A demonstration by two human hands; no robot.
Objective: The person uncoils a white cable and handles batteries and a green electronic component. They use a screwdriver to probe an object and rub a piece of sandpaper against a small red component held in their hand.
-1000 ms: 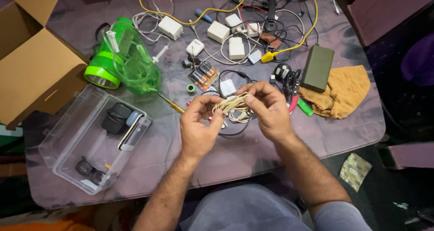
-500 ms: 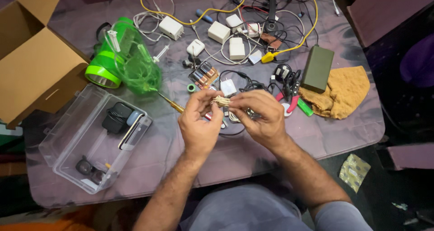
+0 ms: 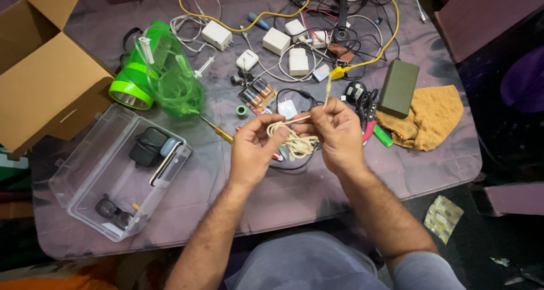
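The cream cable (image 3: 294, 140), held above the purple table (image 3: 317, 193) in loose loops, was pinched by the left hand (image 3: 253, 150) while the right hand (image 3: 339, 132) gripped its free end, seemingly mid-coiling; winding on would need steady tension.

Left hand (image 3: 253, 148): you're pinching the coiled cream cable (image 3: 293, 141).
Right hand (image 3: 338, 132): you're gripping the cable's free end, plug pointing up.
Bench (image 3: 238, 182): clear plastic box (image 3: 85, 196) sits left, green torch (image 3: 139, 83) behind.
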